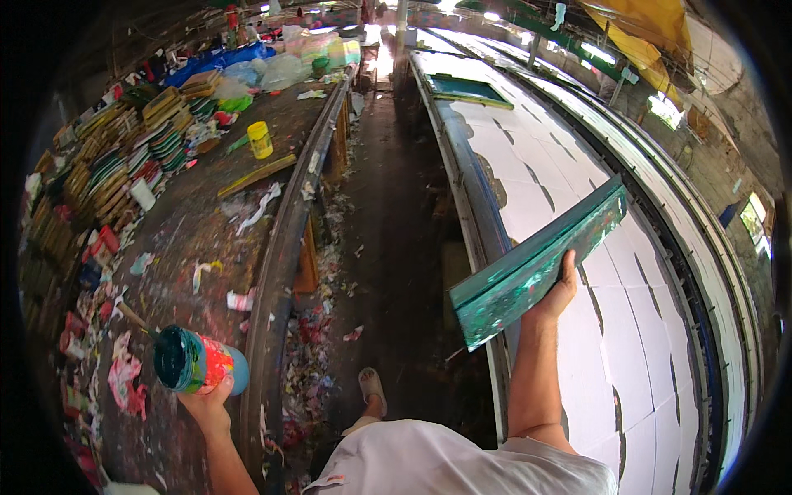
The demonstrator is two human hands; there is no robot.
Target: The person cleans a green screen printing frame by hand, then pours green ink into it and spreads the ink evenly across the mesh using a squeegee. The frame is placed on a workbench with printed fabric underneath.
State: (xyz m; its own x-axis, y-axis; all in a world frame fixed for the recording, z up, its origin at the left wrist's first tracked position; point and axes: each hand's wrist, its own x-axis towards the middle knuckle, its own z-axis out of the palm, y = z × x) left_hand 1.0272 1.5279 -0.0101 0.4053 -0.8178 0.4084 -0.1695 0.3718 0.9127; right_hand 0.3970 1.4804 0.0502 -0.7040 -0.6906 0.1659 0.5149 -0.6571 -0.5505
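Note:
My left hand (208,403) is wrapped round a plastic jar of dark teal ink (216,363), tilted with its open mouth toward the left. The jar has a red and green label, and a thin stick (136,320) shows beside its rim. In my right hand (563,290) is a long screen-printing squeegee (540,264), its green face smeared with ink. It is held slantwise above the edge of the long printing table, over white sheets (627,330) laid in rows. A screen frame with a teal mesh (469,89) lies farther up that table.
On the left, a stained worktable (206,272) bears a yellow tub (260,140), a wooden bar (257,176), stacked frames (107,177), rags and plastic bags. A narrow aisle (388,206) runs between the tables, with scraps littering its left side. More long tables stand at right.

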